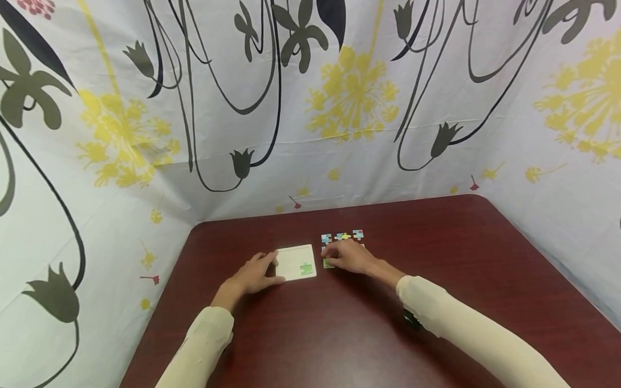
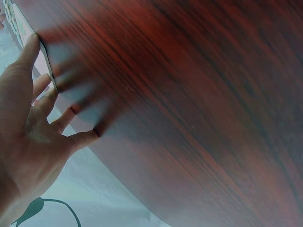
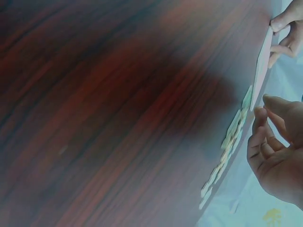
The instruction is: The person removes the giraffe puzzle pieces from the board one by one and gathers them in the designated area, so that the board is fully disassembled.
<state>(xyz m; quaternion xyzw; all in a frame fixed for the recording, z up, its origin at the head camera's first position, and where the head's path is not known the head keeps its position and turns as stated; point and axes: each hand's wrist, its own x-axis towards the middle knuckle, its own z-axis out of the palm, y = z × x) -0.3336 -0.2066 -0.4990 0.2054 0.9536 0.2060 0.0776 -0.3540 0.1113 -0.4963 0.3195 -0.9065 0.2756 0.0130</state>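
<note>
A white puzzle tray (image 1: 291,262) lies on the table in the head view, with a green puzzle piece (image 1: 306,269) in its lower right corner. My left hand (image 1: 255,273) is spread at the tray's left side. Its thumb and a finger touch the tray edge, and other fingertips rest on the table (image 2: 189,118). Right of the tray, my right hand (image 1: 350,256) hovers over loose puzzle pieces (image 1: 344,236), hiding several. Its fingers are bent, with the thumb tip near the index tip. No piece shows between them. A green piece (image 1: 327,264) lies under the thumb.
The dark red wooden table (image 1: 326,342) has rounded far corners. Patterned white cloth (image 1: 299,160) hangs behind it and at both sides. In the right wrist view, the loose pieces (image 3: 229,142) lie in a spread beside the tray.
</note>
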